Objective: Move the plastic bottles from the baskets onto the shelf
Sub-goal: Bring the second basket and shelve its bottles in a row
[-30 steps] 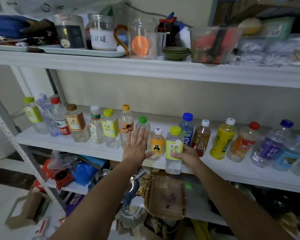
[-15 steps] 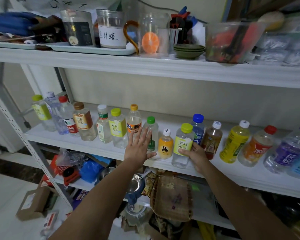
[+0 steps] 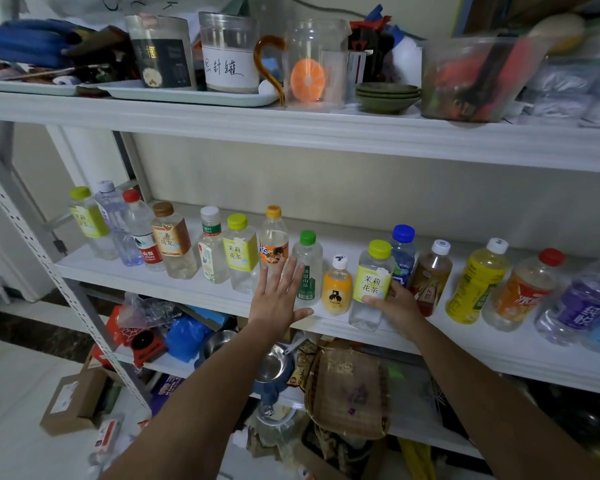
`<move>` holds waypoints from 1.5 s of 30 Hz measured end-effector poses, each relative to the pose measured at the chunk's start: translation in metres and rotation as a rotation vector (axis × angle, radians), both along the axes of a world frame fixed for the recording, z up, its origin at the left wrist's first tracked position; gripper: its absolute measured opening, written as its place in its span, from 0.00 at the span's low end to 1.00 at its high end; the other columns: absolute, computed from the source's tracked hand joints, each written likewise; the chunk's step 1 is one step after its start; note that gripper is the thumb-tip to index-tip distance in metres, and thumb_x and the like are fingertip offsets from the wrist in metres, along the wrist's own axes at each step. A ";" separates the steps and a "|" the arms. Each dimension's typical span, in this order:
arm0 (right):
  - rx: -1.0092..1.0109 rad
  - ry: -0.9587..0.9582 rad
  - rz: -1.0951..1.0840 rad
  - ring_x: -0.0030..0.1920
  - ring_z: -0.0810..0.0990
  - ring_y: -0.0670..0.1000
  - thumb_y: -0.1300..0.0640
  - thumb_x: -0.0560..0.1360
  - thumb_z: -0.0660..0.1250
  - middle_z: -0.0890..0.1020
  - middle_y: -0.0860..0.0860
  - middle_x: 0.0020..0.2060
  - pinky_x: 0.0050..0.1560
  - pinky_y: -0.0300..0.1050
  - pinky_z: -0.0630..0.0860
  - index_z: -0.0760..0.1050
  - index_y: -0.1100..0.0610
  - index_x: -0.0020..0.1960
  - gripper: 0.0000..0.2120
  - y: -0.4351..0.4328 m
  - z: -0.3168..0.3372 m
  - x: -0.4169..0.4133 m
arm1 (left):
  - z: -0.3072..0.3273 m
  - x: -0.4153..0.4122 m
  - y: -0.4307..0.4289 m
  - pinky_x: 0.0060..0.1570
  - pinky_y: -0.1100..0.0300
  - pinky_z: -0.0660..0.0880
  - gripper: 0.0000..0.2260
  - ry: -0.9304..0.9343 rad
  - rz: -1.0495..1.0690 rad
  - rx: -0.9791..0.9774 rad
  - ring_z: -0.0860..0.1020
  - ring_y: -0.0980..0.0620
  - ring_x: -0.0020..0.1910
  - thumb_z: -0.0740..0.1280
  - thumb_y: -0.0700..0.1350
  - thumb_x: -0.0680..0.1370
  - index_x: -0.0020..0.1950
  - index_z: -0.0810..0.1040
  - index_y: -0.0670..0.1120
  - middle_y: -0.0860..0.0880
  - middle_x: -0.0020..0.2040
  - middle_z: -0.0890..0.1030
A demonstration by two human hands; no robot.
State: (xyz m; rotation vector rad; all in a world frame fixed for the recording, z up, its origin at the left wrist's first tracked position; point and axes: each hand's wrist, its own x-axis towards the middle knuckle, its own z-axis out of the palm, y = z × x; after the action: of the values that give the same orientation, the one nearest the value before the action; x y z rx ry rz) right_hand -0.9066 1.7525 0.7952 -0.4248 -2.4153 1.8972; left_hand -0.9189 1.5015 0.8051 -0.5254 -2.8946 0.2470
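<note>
The right grip (image 3: 395,308) grasps the yellow-capped bottle (image 3: 371,282), upright on the shelf (image 3: 465,351) just right of the small orange bottle (image 3: 336,289). Left of that orange bottle, the left grip (image 3: 278,299) is released, fingers straight.

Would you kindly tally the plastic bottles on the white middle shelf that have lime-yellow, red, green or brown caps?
Lime-yellow-capped plastic bottles: 3
Red-capped plastic bottles: 2
Green-capped plastic bottle: 1
Brown-capped plastic bottle: 1
Total: 7
</note>
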 end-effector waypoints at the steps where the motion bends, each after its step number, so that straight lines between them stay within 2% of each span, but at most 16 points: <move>1: 0.102 -0.010 0.013 0.54 0.79 0.54 0.62 0.67 0.77 0.81 0.55 0.56 0.57 0.50 0.75 0.75 0.58 0.61 0.24 0.002 -0.001 0.001 | -0.001 0.000 0.001 0.72 0.44 0.33 0.39 -0.001 -0.002 0.005 0.33 0.45 0.76 0.46 0.68 0.78 0.73 0.26 0.46 0.46 0.73 0.28; 4: 0.387 -0.070 0.008 0.55 0.80 0.56 0.57 0.66 0.78 0.82 0.55 0.55 0.57 0.49 0.75 0.78 0.58 0.59 0.23 0.006 -0.009 0.006 | -0.003 0.000 0.007 0.73 0.44 0.35 0.39 -0.008 -0.012 0.010 0.32 0.46 0.76 0.47 0.68 0.78 0.73 0.28 0.46 0.46 0.73 0.28; 10: 0.628 -0.177 -0.078 0.55 0.78 0.59 0.52 0.69 0.75 0.80 0.58 0.55 0.53 0.48 0.76 0.76 0.60 0.59 0.23 -0.009 -0.023 0.006 | -0.009 0.002 0.013 0.72 0.45 0.33 0.39 -0.004 -0.008 0.003 0.27 0.47 0.71 0.46 0.68 0.78 0.74 0.29 0.45 0.46 0.72 0.27; 16: 0.716 -0.224 -0.131 0.57 0.77 0.61 0.54 0.74 0.70 0.78 0.61 0.57 0.51 0.47 0.73 0.73 0.64 0.58 0.18 -0.020 -0.021 0.001 | -0.014 0.001 0.012 0.72 0.44 0.33 0.39 -0.019 0.009 0.005 0.27 0.47 0.71 0.46 0.67 0.78 0.75 0.30 0.45 0.46 0.74 0.28; 22: 0.765 -0.229 -0.110 0.58 0.76 0.62 0.55 0.76 0.68 0.78 0.62 0.57 0.52 0.49 0.73 0.73 0.64 0.58 0.16 -0.020 -0.020 -0.005 | -0.021 0.000 0.006 0.71 0.45 0.30 0.39 -0.040 0.026 0.004 0.27 0.47 0.71 0.45 0.68 0.78 0.74 0.27 0.45 0.47 0.74 0.28; 27: 0.758 -0.219 -0.099 0.57 0.77 0.62 0.55 0.75 0.69 0.78 0.62 0.56 0.52 0.50 0.73 0.73 0.64 0.57 0.16 -0.018 -0.022 -0.010 | -0.025 0.001 0.003 0.68 0.45 0.28 0.39 -0.043 0.050 -0.022 0.28 0.47 0.72 0.45 0.68 0.78 0.75 0.29 0.45 0.46 0.76 0.30; 31: 0.828 -0.175 -0.096 0.54 0.78 0.60 0.51 0.76 0.67 0.79 0.60 0.53 0.46 0.46 0.71 0.73 0.62 0.55 0.16 -0.017 -0.024 0.001 | -0.023 0.007 0.003 0.69 0.45 0.28 0.40 -0.045 0.055 -0.022 0.28 0.47 0.72 0.45 0.68 0.78 0.76 0.29 0.45 0.46 0.75 0.29; 34: 0.959 -0.072 -0.107 0.52 0.78 0.57 0.43 0.75 0.66 0.80 0.58 0.51 0.43 0.44 0.71 0.73 0.61 0.55 0.22 -0.014 -0.034 0.019 | -0.023 0.014 0.003 0.68 0.45 0.28 0.40 -0.048 0.058 -0.030 0.28 0.46 0.72 0.44 0.68 0.78 0.75 0.29 0.45 0.46 0.74 0.28; 36: 1.058 0.007 -0.031 0.58 0.75 0.57 0.39 0.73 0.65 0.78 0.59 0.58 0.54 0.47 0.73 0.71 0.62 0.61 0.28 -0.010 -0.046 0.029 | -0.024 0.021 0.003 0.69 0.45 0.29 0.41 -0.064 0.065 -0.034 0.29 0.46 0.73 0.44 0.69 0.77 0.76 0.29 0.45 0.46 0.75 0.29; 38: 1.143 0.006 0.135 0.71 0.65 0.58 0.36 0.74 0.61 0.67 0.60 0.70 0.71 0.50 0.63 0.62 0.62 0.72 0.37 -0.009 -0.057 0.041 | -0.029 0.029 0.001 0.70 0.45 0.31 0.41 -0.098 0.079 -0.021 0.28 0.47 0.72 0.43 0.70 0.76 0.76 0.30 0.45 0.46 0.74 0.28; 39: 1.192 0.027 0.193 0.74 0.60 0.59 0.35 0.75 0.58 0.63 0.61 0.73 0.74 0.52 0.57 0.58 0.63 0.74 0.40 -0.010 -0.063 0.047 | -0.033 0.033 -0.001 0.70 0.45 0.31 0.41 -0.116 0.092 -0.009 0.27 0.47 0.71 0.39 0.71 0.75 0.76 0.30 0.45 0.46 0.74 0.28; 41: 1.248 0.106 0.270 0.72 0.64 0.62 0.31 0.73 0.52 0.66 0.62 0.71 0.71 0.57 0.61 0.61 0.65 0.73 0.43 -0.012 -0.074 0.058 | -0.040 0.045 -0.006 0.70 0.45 0.31 0.43 -0.132 0.130 0.014 0.27 0.46 0.71 0.29 0.72 0.69 0.76 0.30 0.45 0.45 0.74 0.28; 42: 1.227 0.113 0.308 0.70 0.67 0.63 0.30 0.70 0.55 0.68 0.63 0.70 0.68 0.59 0.64 0.62 0.65 0.72 0.45 -0.013 -0.081 0.062 | -0.045 0.051 -0.010 0.70 0.45 0.31 0.43 -0.145 0.146 0.018 0.27 0.45 0.72 0.28 0.72 0.69 0.76 0.30 0.45 0.45 0.75 0.29; 45: 1.173 0.083 0.440 0.72 0.63 0.62 0.32 0.61 0.66 0.65 0.62 0.72 0.69 0.60 0.65 0.60 0.65 0.73 0.52 -0.026 -0.094 0.071 | -0.062 0.076 -0.025 0.71 0.45 0.32 0.41 -0.198 0.186 0.025 0.30 0.45 0.74 0.45 0.69 0.76 0.75 0.30 0.45 0.45 0.75 0.30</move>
State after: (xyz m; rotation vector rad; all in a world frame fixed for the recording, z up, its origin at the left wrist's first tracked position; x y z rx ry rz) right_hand -0.8357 1.7269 0.7011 0.2661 -3.1292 0.2435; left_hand -0.8429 1.4767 0.7435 -0.2911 -3.1382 0.1939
